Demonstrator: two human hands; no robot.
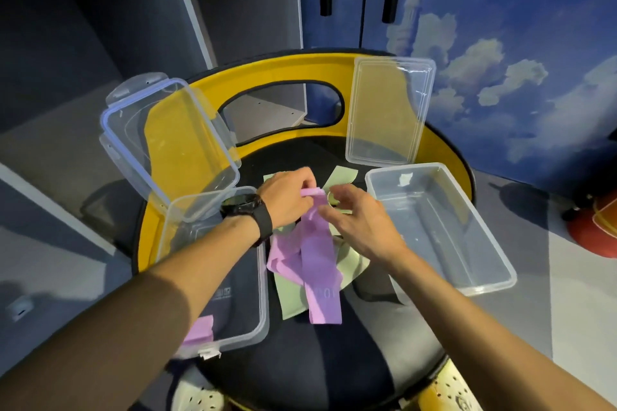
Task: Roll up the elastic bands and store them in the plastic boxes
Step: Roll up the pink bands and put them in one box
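A purple elastic band (319, 264) lies in loose folds on the black chair seat, its far end rolled a little. My left hand (288, 195) pinches that rolled end. My right hand (360, 222) touches the band just beside the roll with fingers curled on it. Pale green bands (290, 297) lie under and around the purple one. A clear plastic box (258, 320) stands on the left under my left forearm with a purple roll (200, 332) inside. A second clear box (444, 230) stands on the right, holding nothing.
The left box's clip lid (167, 140) leans against the yellow chair back (267, 72). A flat clear lid (389, 113) leans there on the right. A red object (594, 230) sits on the floor at far right. Blue cabinet doors stand behind.
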